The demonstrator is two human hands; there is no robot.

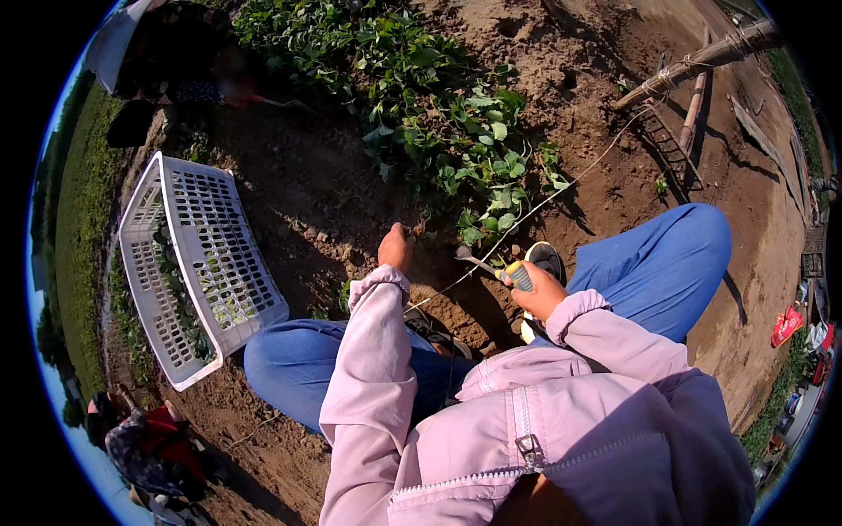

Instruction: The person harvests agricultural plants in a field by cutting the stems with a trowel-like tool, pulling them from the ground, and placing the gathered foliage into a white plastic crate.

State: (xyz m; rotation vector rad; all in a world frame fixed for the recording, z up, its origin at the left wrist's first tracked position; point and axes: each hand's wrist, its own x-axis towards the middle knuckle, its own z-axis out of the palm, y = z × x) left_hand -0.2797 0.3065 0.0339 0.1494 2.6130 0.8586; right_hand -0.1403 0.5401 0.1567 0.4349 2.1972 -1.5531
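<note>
My right hand (538,289) is closed around the yellow and grey handle of a small hand tool (483,263), whose metal head points left over the soil. My left hand (396,248) reaches to the ground just left of the leafy green plants (487,158); its fingertips are hard to make out, so I cannot tell if it holds anything. A thin white cord (559,192) runs across the plants and passes between my hands. To the left a white perforated plastic crate (220,250) leans tilted beside my knee, with green leaves inside.
Another person (191,59) works at the upper left, and a further person (154,447) is low at the left edge. A wooden post (704,62) with wire around it slants in at the upper right. Red bags (787,325) lie at the far right.
</note>
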